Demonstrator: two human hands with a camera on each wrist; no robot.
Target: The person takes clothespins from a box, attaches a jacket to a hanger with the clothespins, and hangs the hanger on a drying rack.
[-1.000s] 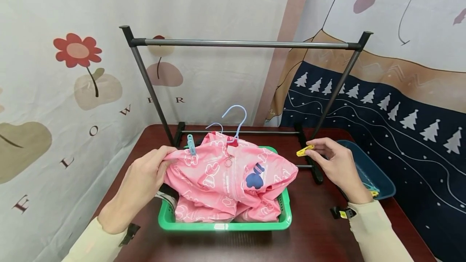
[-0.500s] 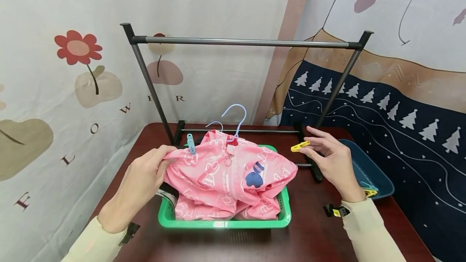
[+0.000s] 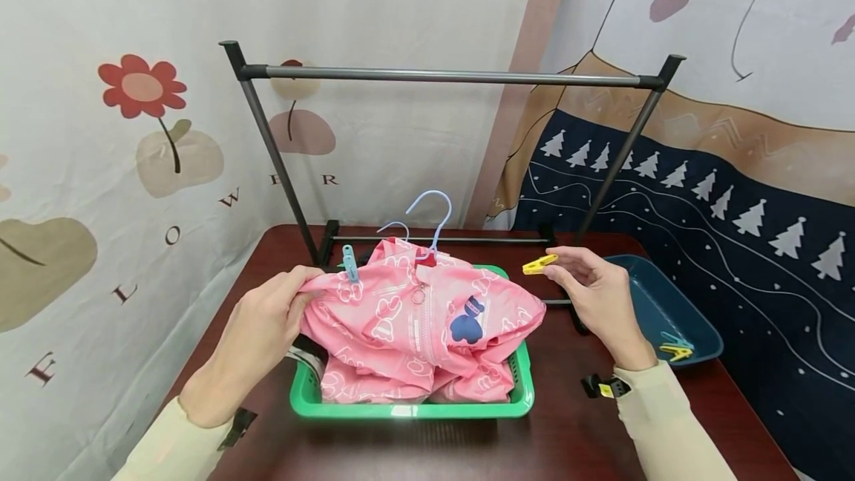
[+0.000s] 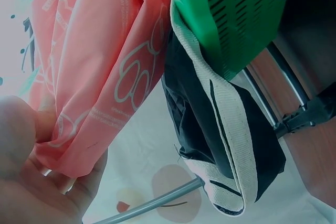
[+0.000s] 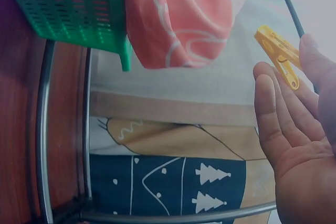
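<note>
A pink jacket (image 3: 401, 318) with white outlines and a navy bear print lies bunched over a green basket (image 3: 414, 412). The hook of a light blue hanger (image 3: 441, 221) rises from its collar. My left hand (image 3: 263, 336) pinches the jacket's left shoulder edge; in the left wrist view the pink cloth runs between thumb and fingers. Beside that grip, a blue clothespin (image 3: 350, 264) stands clipped on the shoulder. My right hand (image 3: 594, 299) pinches a yellow clothespin (image 3: 539, 265) between thumb and fingers, just above and right of the jacket's other shoulder, apart from the cloth.
A metal clothes rack (image 3: 434, 76) stands behind the basket on the dark red table (image 3: 561, 421). At right, a blue tray (image 3: 657, 295) holds a few clothespins (image 3: 677, 347). Black cloth with a white band (image 4: 231, 129) hangs over the basket's left side. A second hanger hook (image 3: 395, 228) shows behind the jacket.
My right hand has moved left with the yellow clothespin, closer to the jacket's right shoulder, uncovering the clothespins in the tray. My left hand has stayed in place on the jacket.
</note>
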